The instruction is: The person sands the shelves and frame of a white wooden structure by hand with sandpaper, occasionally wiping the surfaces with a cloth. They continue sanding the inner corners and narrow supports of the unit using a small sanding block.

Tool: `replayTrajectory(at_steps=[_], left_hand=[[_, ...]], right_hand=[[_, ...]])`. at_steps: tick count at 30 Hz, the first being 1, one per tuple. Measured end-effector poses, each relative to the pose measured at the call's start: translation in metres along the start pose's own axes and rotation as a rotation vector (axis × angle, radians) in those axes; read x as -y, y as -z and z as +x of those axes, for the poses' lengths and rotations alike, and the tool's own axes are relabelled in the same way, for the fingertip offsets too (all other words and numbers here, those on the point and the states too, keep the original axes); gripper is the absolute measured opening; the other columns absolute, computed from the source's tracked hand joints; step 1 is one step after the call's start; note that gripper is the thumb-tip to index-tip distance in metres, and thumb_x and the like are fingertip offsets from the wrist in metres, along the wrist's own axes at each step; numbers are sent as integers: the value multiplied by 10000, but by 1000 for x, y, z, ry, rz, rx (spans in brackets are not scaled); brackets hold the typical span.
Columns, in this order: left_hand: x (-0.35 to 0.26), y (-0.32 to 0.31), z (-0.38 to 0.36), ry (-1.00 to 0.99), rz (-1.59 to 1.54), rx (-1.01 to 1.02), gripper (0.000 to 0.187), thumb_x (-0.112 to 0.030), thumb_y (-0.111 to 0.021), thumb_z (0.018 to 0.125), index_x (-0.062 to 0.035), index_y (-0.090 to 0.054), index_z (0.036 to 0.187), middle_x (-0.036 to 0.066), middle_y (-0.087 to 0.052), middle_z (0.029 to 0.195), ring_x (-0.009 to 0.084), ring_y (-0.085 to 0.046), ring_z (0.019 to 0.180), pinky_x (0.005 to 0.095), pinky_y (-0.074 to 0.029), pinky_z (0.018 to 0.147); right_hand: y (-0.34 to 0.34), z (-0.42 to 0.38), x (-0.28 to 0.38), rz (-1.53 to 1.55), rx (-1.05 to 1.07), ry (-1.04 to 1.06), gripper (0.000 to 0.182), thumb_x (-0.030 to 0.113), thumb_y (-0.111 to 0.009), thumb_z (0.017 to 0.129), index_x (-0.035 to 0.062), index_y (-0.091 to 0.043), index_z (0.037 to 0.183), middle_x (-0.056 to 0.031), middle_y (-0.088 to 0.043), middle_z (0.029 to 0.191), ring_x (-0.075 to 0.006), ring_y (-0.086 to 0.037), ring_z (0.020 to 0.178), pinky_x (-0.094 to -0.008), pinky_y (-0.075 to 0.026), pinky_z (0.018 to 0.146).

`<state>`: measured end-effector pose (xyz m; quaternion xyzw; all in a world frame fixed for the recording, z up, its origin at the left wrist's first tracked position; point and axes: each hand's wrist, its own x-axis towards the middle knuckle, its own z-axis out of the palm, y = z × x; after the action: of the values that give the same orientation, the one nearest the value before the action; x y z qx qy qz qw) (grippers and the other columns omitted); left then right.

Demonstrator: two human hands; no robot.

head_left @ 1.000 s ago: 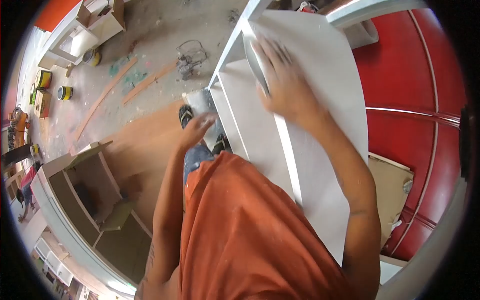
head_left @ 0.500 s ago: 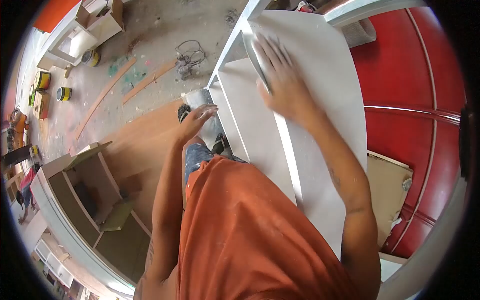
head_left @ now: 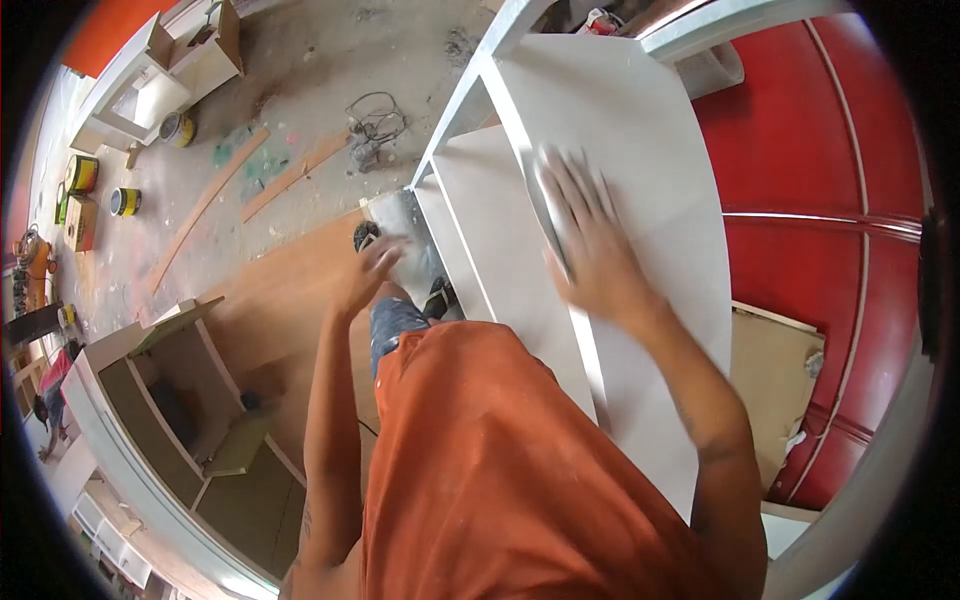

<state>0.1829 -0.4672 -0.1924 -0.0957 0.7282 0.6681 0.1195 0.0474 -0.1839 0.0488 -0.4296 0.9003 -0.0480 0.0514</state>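
My right hand point(head_left: 600, 262) lies flat on a white shelf board point(head_left: 640, 110), its fingers stretched forward and somewhat blurred. Under its palm and thumb side is a thin, bent grey sheet that looks like sandpaper point(head_left: 546, 222); most of it is hidden by the hand. The sheet sits along the board's front edge. My left hand point(head_left: 362, 272) hovers in the air left of the shelving, fingers loosely apart and smeared by motion, holding nothing that I can see. Lower white shelves point(head_left: 500, 215) show beside the upper board.
Red panels point(head_left: 800, 140) stand to the right. On the left is an open cabinet point(head_left: 200, 400). Wooden strips point(head_left: 210, 205), a tool with a coiled cord point(head_left: 368, 150) and paint tins point(head_left: 125, 201) lie or stand on the stained floor. Another person point(head_left: 55, 390) is at the far left.
My right hand and the sheet have slid back along the board towards me and slightly right. The left hand has shifted a little left and down.
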Motion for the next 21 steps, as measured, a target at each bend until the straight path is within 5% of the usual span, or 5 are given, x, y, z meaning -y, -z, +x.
replayTrajectory(at_steps=[3, 7, 10, 16, 21], left_hand=[[15, 4, -24, 16, -43, -12, 433, -357, -512, 1049, -27, -615, 1310, 107, -663, 1264, 217, -604, 1167, 366, -451, 1034], [42, -4, 16, 4, -54, 61, 438, -359, -519, 1049, -24, -613, 1314, 120, -663, 1275, 214, -603, 1176, 355, -447, 1039], [-25, -7, 18, 59, 108, 128, 438, -357, -515, 1050, -33, -598, 1333, 124, -660, 1282, 222, -588, 1234, 348, -441, 1049], [19, 2, -35, 80, 36, 64, 437, -354, -504, 1053, -33, -588, 1338, 133, -657, 1293, 250, -607, 1211, 366, -472, 1017], [-27, -20, 7, 73, 124, 156, 431, -353, -513, 1049, -56, -579, 1355, 151, -654, 1284, 277, -619, 1194, 384, -504, 964]], right_hand=[[4, -15, 5, -25, 92, -36, 802, 214, -601, 854, -30, -271, 1543, -229, -248, 1615, -403, -211, 1505, -556, -140, 1229], [-13, 75, -21, 10, -64, -5, 811, 201, -587, 860, -27, -240, 1557, -227, -219, 1628, -399, -180, 1518, -567, -122, 1229], [-11, 72, -25, 12, -170, 37, 812, 185, -589, 853, -29, -243, 1555, -224, -217, 1630, -397, -174, 1520, -567, -116, 1230], [8, 2, 4, -14, 103, -77, 794, 198, -606, 847, -20, -285, 1539, -193, -263, 1619, -393, -212, 1505, -549, -137, 1233], [-21, 82, -20, -16, -211, 43, 818, 191, -622, 833, -26, -276, 1542, -189, -270, 1618, -407, -219, 1500, -554, -153, 1228]])
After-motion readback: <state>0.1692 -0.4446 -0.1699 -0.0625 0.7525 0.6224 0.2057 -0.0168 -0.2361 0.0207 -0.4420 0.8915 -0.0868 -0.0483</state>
